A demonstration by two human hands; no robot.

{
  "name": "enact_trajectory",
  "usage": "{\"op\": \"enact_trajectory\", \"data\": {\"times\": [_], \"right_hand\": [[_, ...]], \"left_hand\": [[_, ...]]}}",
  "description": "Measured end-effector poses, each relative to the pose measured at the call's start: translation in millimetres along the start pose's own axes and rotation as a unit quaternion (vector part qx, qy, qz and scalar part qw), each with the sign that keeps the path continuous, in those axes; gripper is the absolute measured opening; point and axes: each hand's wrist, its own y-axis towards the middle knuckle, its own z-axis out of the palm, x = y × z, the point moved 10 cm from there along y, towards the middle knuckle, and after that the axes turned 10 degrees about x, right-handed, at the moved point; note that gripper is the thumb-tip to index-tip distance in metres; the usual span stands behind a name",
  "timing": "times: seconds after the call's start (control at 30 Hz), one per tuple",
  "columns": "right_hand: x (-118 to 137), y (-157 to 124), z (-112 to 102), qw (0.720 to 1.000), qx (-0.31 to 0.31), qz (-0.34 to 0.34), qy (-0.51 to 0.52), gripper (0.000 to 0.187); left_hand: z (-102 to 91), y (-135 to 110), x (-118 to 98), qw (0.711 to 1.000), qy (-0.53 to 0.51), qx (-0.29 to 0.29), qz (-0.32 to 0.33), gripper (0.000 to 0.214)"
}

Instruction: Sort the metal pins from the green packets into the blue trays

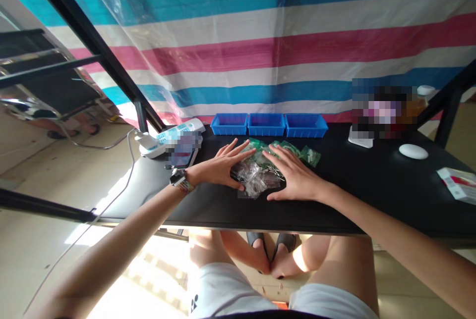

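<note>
A pile of small clear plastic bags [256, 180] lies on the black table [219, 210] in front of me. Behind them, touching, are green-tinted bags [293, 148] with small contents too fine to name. My left hand [225, 163], with a watch [180, 179] at its wrist, rests at the pile's left side with the fingers spread. On the right side my right hand [293, 175] is spread too, its fingertips over the green bags. Neither hand is closed around anything.
Three blue bins [266, 125] stand in a row along the back edge. A white power strip [178, 133] and a phone [185, 153] lie at left. To the right are a white oval object [413, 151] and a small box [459, 185]. A striped sheet [223, 51] hangs behind.
</note>
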Motion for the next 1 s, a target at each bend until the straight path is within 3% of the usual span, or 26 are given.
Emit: {"op": "enact_trajectory", "data": {"times": [0.13, 0.27, 0.37, 0.5, 0.67, 0.83, 0.9, 1.0], "right_hand": [[6, 10, 17, 0.999, -0.015, 0.022, -0.046, 0.116], [10, 20, 11, 0.997, -0.043, 0.006, -0.07, 0.079], [8, 26, 5, 0.995, -0.046, 0.003, -0.089, 0.049], [-3, 37, -3, 0.994, -0.068, 0.026, -0.085, 0.032], [-29, 52, -18, 0.993, -0.107, 0.043, 0.028, 0.025], [-62, 54, -33, 0.966, -0.143, 0.082, 0.2, 0.022], [-70, 47, -40, 0.96, -0.159, 0.098, 0.208, 0.023], [-66, 33, -49, 0.966, -0.178, 0.069, 0.174, 0.02]], "left_hand": [[1.8, 20, -8, 0.999, 0.008, -0.041, 0.024, 0.108], [-3.5, 28, -21, 0.991, 0.039, -0.131, -0.003, 0.074], [-8.5, 32, -24, 0.984, 0.059, -0.163, -0.036, 0.056], [-21.0, 37, -18, 0.977, 0.041, -0.186, -0.092, 0.04], [-26.0, 42, 4, 0.963, -0.083, -0.201, -0.162, 0.04], [-22.9, 41, 25, 0.939, -0.171, -0.235, -0.183, 0.04], [-23.9, 36, 25, 0.939, -0.178, -0.237, -0.174, 0.044], [-30.2, 26, 14, 0.951, -0.131, -0.238, -0.15, 0.062]]}}
